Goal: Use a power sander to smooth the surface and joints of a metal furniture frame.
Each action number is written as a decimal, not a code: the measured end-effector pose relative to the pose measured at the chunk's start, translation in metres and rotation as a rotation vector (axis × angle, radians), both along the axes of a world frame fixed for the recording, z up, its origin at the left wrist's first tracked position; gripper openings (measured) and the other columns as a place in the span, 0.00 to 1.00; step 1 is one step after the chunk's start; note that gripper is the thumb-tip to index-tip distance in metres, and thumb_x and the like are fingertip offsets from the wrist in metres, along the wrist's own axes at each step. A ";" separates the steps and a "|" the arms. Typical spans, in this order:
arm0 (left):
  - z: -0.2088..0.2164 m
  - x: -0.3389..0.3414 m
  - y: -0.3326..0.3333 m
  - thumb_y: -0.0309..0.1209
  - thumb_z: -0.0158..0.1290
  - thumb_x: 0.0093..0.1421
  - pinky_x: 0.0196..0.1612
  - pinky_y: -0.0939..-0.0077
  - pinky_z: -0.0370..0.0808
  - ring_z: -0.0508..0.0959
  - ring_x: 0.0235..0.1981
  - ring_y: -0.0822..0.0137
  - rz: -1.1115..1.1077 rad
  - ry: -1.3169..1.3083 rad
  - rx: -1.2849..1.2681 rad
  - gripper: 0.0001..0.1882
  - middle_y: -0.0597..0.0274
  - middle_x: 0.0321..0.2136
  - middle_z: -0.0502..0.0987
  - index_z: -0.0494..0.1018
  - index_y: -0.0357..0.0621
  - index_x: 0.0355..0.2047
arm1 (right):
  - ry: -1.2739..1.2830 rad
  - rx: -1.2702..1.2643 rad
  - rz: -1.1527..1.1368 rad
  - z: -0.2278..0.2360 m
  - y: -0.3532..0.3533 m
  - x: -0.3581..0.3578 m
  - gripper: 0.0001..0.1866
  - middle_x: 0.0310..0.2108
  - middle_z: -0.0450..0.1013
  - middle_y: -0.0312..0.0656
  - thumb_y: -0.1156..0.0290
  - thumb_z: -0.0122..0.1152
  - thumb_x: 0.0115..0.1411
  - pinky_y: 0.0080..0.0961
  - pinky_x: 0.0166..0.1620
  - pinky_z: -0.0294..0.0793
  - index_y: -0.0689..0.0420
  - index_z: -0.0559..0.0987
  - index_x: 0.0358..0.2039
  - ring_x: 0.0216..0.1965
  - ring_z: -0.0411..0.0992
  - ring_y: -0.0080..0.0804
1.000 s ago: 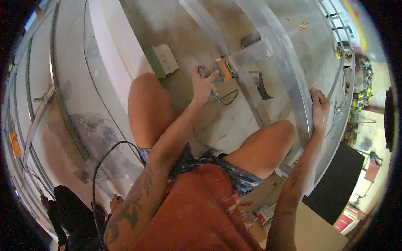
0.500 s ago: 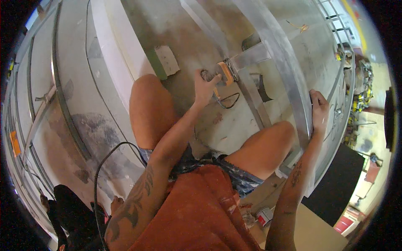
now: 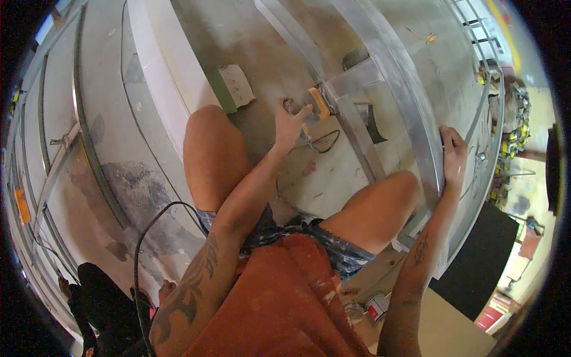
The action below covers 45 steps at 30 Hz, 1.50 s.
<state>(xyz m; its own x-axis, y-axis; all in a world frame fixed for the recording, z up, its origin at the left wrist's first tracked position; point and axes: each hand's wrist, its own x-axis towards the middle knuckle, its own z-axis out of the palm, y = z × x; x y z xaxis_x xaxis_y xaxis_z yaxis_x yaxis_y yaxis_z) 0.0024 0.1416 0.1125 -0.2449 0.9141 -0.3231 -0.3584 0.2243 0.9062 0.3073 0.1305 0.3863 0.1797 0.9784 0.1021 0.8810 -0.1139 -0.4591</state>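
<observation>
My left hand point(image 3: 289, 123) is closed around the body of a corded power sander with an orange housing point(image 3: 321, 104). The sander's dark working end is against a bar of the metal frame, near where a short crosspiece joins it. My right hand point(image 3: 454, 153) has its fingers curled on the outer edge of the frame's wide grey metal bar point(image 3: 410, 98). That frame lies on the floor between and beyond my knees. Part of the sander is hidden by my left hand and fingers.
Left of the sander lies a green and white block point(image 3: 237, 88) beside a long white beam point(image 3: 163, 56). A black cable point(image 3: 138, 256) loops past my left arm. Several metal bars point(image 3: 89, 143) stand at far left, near another person's dark clothing point(image 3: 104, 303). A can point(image 3: 376, 307) stands at lower right.
The sander has tilted and shifted very slightly against the bar, with my left hand moving along. My right hand stays in place on the frame.
</observation>
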 end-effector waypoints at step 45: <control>-0.035 0.008 0.011 0.43 0.70 0.50 0.46 0.65 0.73 0.75 0.42 0.61 0.081 0.086 0.029 0.36 0.53 0.41 0.74 0.65 0.36 0.50 | -0.048 0.072 0.026 -0.008 0.002 0.006 0.18 0.29 0.78 0.47 0.59 0.58 0.66 0.27 0.42 0.71 0.64 0.82 0.38 0.32 0.72 0.28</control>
<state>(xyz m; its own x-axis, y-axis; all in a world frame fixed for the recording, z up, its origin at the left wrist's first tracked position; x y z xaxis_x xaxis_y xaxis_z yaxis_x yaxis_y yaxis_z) 0.0102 0.1527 0.0780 -0.3442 0.8989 -0.2712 -0.2944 0.1709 0.9403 0.3135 0.1324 0.3780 0.1473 0.9726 0.1802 0.9047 -0.0588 -0.4221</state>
